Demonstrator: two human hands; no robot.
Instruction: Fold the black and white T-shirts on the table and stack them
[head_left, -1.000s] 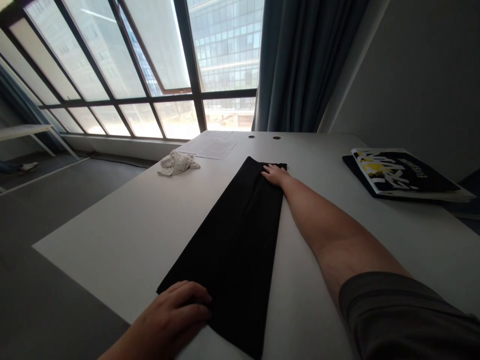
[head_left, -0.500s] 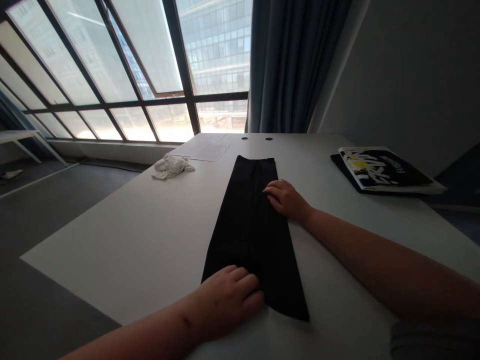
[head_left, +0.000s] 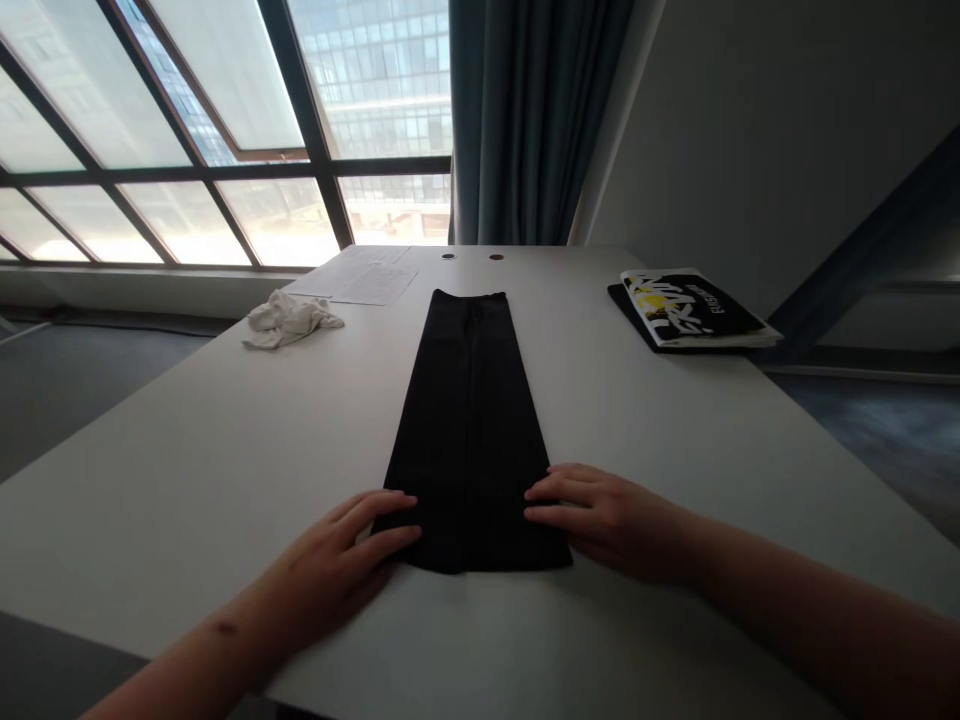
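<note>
A long black garment (head_left: 469, 430), which looks like folded trousers, lies flat on the white table (head_left: 300, 430). Its narrow end points toward the window and its wider end is nearest me. My left hand (head_left: 341, 550) rests at its lower left edge, finger and thumb apart on the cloth. At the lower right edge, my right hand (head_left: 611, 515) touches the fabric with its fingers stretched out. Both hands are open, and the undersides of their fingers are hidden.
A crumpled white cloth (head_left: 289, 318) lies on the left, with paper sheets (head_left: 367, 280) behind it. On the right sits a stack of folded printed fabric or bags (head_left: 690, 308). Two cable holes show at the table's far end, before a blue curtain (head_left: 525, 120).
My right hand has slid down the garment's right edge toward me. My left hand has shifted from the near end to the left edge. The garment lies straighter, and the view has turned right.
</note>
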